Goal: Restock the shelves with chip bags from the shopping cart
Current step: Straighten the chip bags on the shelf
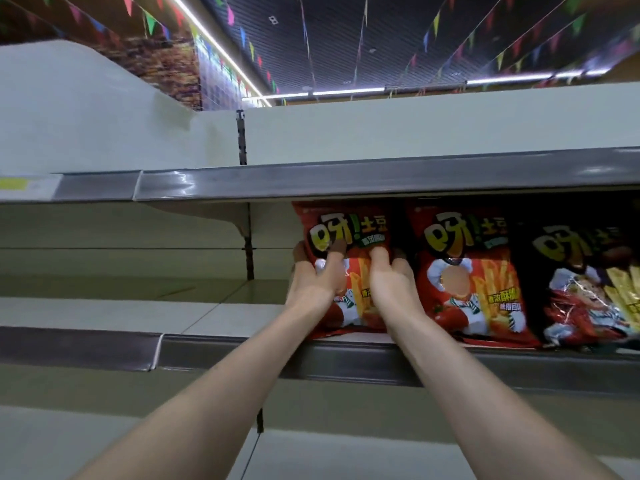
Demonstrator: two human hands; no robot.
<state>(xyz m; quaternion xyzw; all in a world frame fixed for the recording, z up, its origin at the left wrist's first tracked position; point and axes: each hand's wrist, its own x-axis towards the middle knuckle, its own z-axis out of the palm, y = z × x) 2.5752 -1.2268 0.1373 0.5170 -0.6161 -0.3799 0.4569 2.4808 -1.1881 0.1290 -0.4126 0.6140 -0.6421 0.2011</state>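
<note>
Middle shelf [225,315]: left stretch bare white board, and three chip bags stand at the right end under the upper shelf rail [346,180].
- Leftmost red chip bag [360,233]: upright, top leaning slightly left, and its lower edge is at the shelf's front lip. Cannot tell whether its weight is on the board.
- Second red bag [474,271]: just right of it, upright, face forward. The two look to touch or overlap behind the right hand.
- Dark bag [588,289]: furthest right, same fries print, blurred and partly cut by the frame edge.

Hands: both bare forearms reach up and forward from the bottom of the frame to the leftmost red chip bag.
- Left hand [311,282]: thumb laid on the bag's face, and a fingertip shows at its left edge. It grips that side.
- Right hand [391,282]: thumb on the face near the middle, with fingers curled round the right edge between the two red bags. It grips that side.

Surroundings:
- Yellow price label [14,184] at the far left of the upper rail.
- Slotted upright [241,140] between the white back panels.
- Grey price rail [242,351] along the middle shelf front, and the lower shelf [329,455] beneath it.
- Dark ceiling with strings of coloured pennants [433,26] and long light strips [346,91].
</note>
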